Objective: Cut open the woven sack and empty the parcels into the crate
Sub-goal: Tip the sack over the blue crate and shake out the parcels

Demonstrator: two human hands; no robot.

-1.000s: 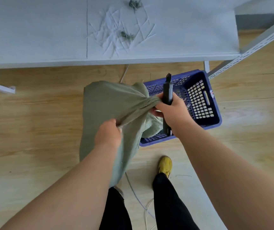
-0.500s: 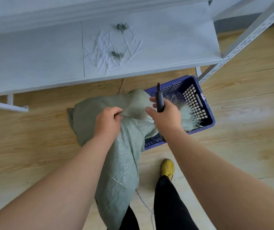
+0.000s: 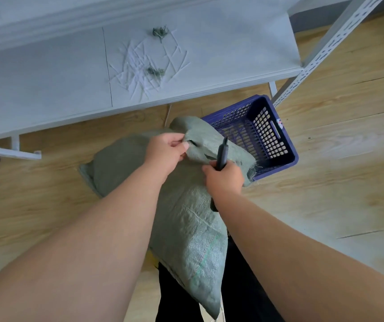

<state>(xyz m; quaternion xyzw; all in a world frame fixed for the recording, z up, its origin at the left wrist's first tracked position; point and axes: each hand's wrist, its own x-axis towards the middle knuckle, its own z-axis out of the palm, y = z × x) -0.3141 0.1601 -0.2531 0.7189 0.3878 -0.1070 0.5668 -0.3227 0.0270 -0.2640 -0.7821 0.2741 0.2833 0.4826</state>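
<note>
Your left hand (image 3: 166,151) pinches a fold of the woven sack (image 3: 181,205) near its upper end, and your right hand (image 3: 224,176) is closed around the dark cutter (image 3: 222,153), its tip pointing toward twelve o'clock just above the cloth. The sack droops from your hands down across your legs; its top corner overlaps the near rim of the blue crate (image 3: 277,135), which sits on the wooden floor at about one o'clock from your hands, below the white shelf (image 3: 47,73).

Expect the sack to behave as soft, floppy cloth: it creases wherever you grip and gives no stiffness to cut against, so it likely needs to be pulled taut between your hands. The weave looks slick and frays at the edge nearest the crate, so a bunched handful should hold better than a fingertip pinch. It hangs flat with little bulge; whether parcels remain inside cannot be told. Keep the blade away from your left fingers (image 3: 181,145), which lie close to it.
</note>
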